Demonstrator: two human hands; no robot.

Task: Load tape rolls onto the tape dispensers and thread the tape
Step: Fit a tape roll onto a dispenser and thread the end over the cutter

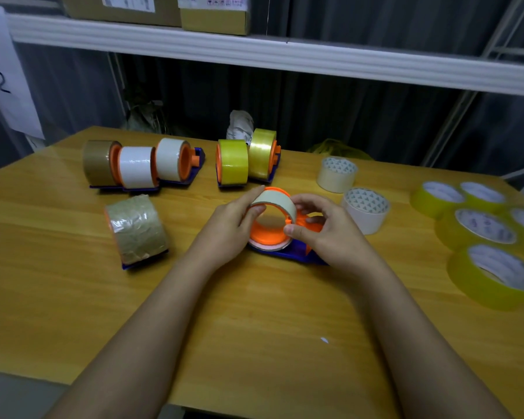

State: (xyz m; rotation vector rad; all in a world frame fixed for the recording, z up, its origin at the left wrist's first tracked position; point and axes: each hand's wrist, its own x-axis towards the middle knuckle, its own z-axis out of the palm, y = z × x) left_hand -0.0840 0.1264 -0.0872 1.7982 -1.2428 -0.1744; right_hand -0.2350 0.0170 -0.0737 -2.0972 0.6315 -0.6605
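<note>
Cream tape roll held between both hands over the dispenser

Left hand pinches the roll's left rim; right hand grips its right edge, thumb in front, above the orange-and-blue dispenser mid-table.

The right hand covers much of the orange and blue dispenser, hiding its cutter end. The left hand hides the near side of the cream tape roll. Yellow rolls at the right edge are blurred and partly cut off. Printing on the shelf boxes is unreadable.
</note>
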